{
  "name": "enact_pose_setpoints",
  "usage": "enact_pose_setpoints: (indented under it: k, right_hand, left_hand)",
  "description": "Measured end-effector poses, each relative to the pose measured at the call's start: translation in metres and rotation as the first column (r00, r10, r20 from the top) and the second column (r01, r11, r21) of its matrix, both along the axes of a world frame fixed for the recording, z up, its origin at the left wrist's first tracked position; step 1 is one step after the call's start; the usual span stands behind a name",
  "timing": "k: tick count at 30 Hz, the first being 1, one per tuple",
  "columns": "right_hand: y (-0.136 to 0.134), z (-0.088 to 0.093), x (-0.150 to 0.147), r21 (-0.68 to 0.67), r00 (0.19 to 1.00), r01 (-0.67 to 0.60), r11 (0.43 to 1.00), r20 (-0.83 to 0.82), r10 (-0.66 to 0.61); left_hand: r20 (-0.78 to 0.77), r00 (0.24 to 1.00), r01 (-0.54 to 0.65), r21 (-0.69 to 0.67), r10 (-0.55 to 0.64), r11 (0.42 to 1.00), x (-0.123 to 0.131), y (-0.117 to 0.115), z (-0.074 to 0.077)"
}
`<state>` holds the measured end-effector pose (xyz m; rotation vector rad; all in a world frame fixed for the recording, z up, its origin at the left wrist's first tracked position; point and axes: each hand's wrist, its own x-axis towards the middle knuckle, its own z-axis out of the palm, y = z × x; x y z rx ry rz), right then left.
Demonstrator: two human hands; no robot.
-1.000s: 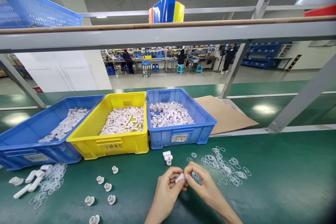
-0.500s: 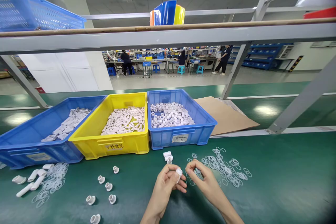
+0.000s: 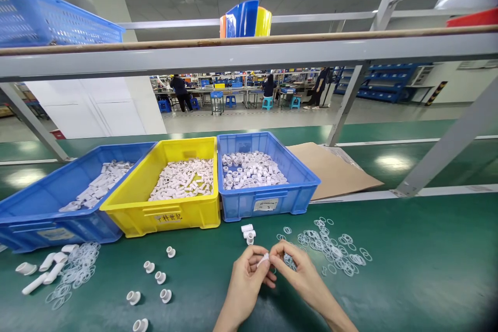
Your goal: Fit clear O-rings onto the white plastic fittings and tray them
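Note:
Low over the green table, my left hand (image 3: pixel 249 276) is closed around a small white plastic pipe fitting (image 3: pixel 263 259), which is partly hidden by the fingers. My right hand (image 3: pixel 299 270) meets it from the right, thumb and forefinger pinched at the fitting's end; what they grip there is too small to make out. Several thin clear rings (image 3: pixel 330 249) lie spread beyond my right hand, a few partly behind its fingers. Just past my left hand sits a little group of white fittings (image 3: pixel 248 231).
Along the back stand a blue bin (image 3: pixel 268 202), a yellow bin (image 3: pixel 161 220) and another blue bin (image 3: pixel 58 233), all holding white parts. Several flanged fittings (image 3: pixel 165 295) stand at left, near more rings (image 3: pixel 80 264). Cardboard (image 3: pixel 334 171) lies behind. A shelf beam (image 3: pixel 249 57) crosses overhead.
My right hand has moved left, bringing its pinched fingertips against the fitting. In my left hand the fitting has tilted and shows less between the fingers.

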<state>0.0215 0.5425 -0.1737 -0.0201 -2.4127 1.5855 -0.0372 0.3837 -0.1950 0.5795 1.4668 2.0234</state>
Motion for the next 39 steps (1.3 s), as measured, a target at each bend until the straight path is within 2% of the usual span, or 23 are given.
enact_pose_setpoints:
  k: [3,6,12,19,25,32,39]
  right_hand:
    - [-0.0036,-0.0036,-0.0002,0.088,0.998,-0.009,0.996,-0.061,0.015]
    - [-0.005,-0.0034,-0.0004,0.12,0.997,-0.013,0.993,-0.07,0.021]
    - [-0.0028,-0.0031,0.0003,0.125,0.999,-0.001,0.992,-0.051,0.007]
    - [-0.0031,-0.0032,0.0012,0.147,0.996,0.002,0.989,-0.086,0.011]
    - [-0.0024,-0.0026,0.0022,0.144,0.995,-0.006,0.99,-0.094,0.019]
    - [-0.0022,-0.002,0.0036,0.153,0.989,-0.049,0.987,-0.132,0.07]
    - [0.0033,-0.0007,0.0028,0.126,0.995,-0.025,0.992,-0.088,0.037]
  left_hand:
    - [0.012,0.998,-0.06,-0.02,0.06,0.998,-0.0013,0.0015,-0.0023]
    - [0.07,0.995,-0.07,-0.007,0.07,0.998,-0.0014,0.0005,0.0007]
    - [0.166,0.986,-0.038,0.087,0.023,0.995,-0.0001,-0.0016,0.0044]
    - [0.154,0.988,-0.028,0.08,0.016,0.996,0.0013,-0.0007,0.003]
    - [0.168,0.986,-0.006,0.138,-0.017,0.99,0.0023,-0.0005,0.0018]
    - [0.081,0.996,0.016,0.089,-0.024,0.996,0.004,0.0001,0.0052]
    - [0.226,0.972,0.02,0.189,-0.064,0.982,0.0021,-0.0016,0.0025]
